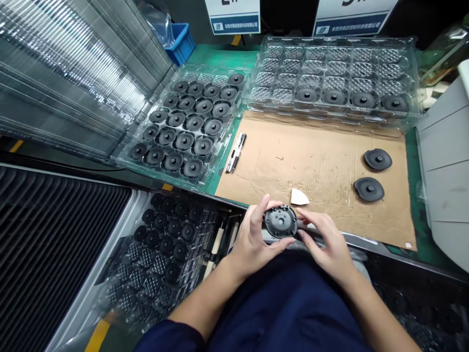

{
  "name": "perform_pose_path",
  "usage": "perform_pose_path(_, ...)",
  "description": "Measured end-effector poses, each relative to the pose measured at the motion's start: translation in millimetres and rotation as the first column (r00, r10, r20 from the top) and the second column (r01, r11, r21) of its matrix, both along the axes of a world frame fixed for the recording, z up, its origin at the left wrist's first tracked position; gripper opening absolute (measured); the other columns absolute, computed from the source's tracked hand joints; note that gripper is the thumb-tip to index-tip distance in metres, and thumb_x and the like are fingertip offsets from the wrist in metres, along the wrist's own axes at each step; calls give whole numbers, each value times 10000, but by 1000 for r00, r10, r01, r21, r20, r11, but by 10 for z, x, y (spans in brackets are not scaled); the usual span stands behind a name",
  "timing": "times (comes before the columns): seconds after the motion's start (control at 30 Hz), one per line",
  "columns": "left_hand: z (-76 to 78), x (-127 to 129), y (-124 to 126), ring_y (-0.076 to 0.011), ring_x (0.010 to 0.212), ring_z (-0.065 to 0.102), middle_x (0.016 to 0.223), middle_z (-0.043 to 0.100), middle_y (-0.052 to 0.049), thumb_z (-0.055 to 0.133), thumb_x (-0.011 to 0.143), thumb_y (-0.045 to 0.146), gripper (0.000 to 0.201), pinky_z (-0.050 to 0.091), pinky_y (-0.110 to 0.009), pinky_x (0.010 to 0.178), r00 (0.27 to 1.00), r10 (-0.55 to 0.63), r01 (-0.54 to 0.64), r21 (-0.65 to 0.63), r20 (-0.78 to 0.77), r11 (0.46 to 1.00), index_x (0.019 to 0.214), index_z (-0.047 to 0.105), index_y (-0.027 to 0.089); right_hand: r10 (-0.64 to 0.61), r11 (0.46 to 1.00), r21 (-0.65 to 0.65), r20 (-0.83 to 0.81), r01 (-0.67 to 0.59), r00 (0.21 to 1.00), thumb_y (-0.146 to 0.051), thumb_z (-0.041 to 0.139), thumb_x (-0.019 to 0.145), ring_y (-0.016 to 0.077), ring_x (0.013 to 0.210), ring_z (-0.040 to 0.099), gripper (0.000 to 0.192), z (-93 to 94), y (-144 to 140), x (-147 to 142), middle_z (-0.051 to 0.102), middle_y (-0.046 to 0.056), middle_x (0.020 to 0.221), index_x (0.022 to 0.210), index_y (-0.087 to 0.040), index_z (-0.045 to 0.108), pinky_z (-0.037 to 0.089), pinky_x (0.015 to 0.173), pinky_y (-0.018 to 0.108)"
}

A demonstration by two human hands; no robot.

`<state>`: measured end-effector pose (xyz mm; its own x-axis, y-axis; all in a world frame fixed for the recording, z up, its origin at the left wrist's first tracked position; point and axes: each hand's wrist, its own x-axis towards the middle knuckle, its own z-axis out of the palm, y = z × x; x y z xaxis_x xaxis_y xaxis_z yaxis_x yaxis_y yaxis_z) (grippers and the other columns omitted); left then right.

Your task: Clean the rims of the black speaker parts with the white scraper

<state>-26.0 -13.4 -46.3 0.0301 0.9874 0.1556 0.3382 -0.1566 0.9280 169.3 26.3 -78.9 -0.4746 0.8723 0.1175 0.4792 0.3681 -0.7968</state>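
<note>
Between my hands, at the table's front edge, is a round black plastic part (280,221) with its inner side of small pegs and a central boss facing me. My left hand (256,237) grips it by the rim, with fingers at the top and the thumb along the bottom. Fingertips of my right hand (322,242) close on its right edge. Just beyond the part, a small off-white wedge-shaped pad (299,197) lies on the cardboard sheet (311,151). Two similar black parts, an upper one (378,159) and a lower one (369,189), rest at the sheet's right side.
A clear tray (216,161) of black parts stands left of two pens (236,153). Stacked clear trays (330,110) at the back hold several parts in the front row. Another partly filled tray (146,274) sits lower left. A blue bin (181,44) stands behind; a pale machine (445,132) borders the right.
</note>
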Motion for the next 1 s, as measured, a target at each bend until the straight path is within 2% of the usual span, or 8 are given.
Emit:
perform_pose_path(0.1, 48, -21, 5, -242, 1187, 483, 1318, 497, -112, 721, 720, 164, 933, 330, -399, 1017, 1000, 4, -4, -21, 13, 1000, 1431, 133, 304, 153, 975, 150, 68, -162, 986, -242, 554, 857, 226, 1014, 555, 476, 141, 88, 16, 604, 80, 1154, 1322, -279, 462, 420, 876, 414)
perform_pose_path(0.2, 80, -40, 47, -235, 1171, 491, 1266, 546, -91, 740, 713, 255, 755, 336, -343, 1011, 980, 40, 5, -228, 194, 974, 1365, 360, 256, 195, 961, 190, 56, -202, 979, -273, 578, 851, 208, 909, 582, 344, 272, 183, -4, 659, 55, 1009, 1195, -277, 584, 425, 839, 403)
perform_pose_path(0.3, 2, -56, 78, -200, 877, 618, 948, 666, -93, 587, 816, 460, 400, 458, -286, 771, 910, 103, 104, -463, 401, 880, 1076, 602, 156, 88, 995, 58, -59, -85, 994, -271, 515, 888, 159, 674, 577, 170, 331, 175, -93, 633, 22, 698, 836, -209, 664, 457, 661, 307)
perform_pose_path(0.37, -116, -83, 49, -165, 641, 609, 700, 643, -71, 460, 844, 574, 484, 441, -255, 577, 898, 128, 125, -522, 422, 844, 896, 615, 118, 7, 998, -70, -68, -11, 998, -287, 450, 917, 133, 543, 543, 323, 292, 107, -177, 563, 4, 563, 637, -192, 581, 433, 530, 253)
perform_pose_path(0.5, -421, -349, -211, -153, 599, 603, 648, 624, -66, 419, 819, 655, 585, 431, -240, 508, 938, 214, -1, -617, 271, 787, 790, 601, 99, 202, 969, -158, 60, -190, 978, -352, 428, 917, 142, 506, 586, 358, 63, -46, -284, 599, -3, 555, 623, -213, 578, 461, 485, 232)
perform_pose_path(0.63, -628, -1084, -803, -137, 685, 611, 776, 640, -31, 539, 860, 445, 343, 513, -309, 647, 926, 368, -320, -696, -86, 643, 837, 619, 112, 328, 939, -152, 133, -308, 935, -390, 449, 897, 186, 713, 692, 244, -199, -29, -277, 722, 4, 855, 898, -276, 664, 557, 613, 255)
perform_pose_path(0.83, -707, -2252, -2005, -239, 1104, 526, 1203, 556, -95, 537, 878, 328, 261, 429, -474, 941, 554, 524, -832, -443, -646, 334, 1061, 590, 150, 473, 881, -172, 276, -441, 837, -478, 447, 859, 246, 871, 697, 326, -519, 192, -343, 731, 22, 953, 969, -274, 677, 586, 730, 345)
perform_pose_path(1.0, -1060, -2536, -2595, -233, 1084, 536, 1217, 542, -99, 533, 882, 313, 284, 452, -466, 919, 316, 510, -949, -258, -800, 182, 1122, 563, 165, 574, 806, -449, 428, -387, 698, -544, 384, 855, 231, 1027, 648, 425, -587, 315, -387, 698, 1, 1080, 1077, -287, 640, 548, 839, 340)
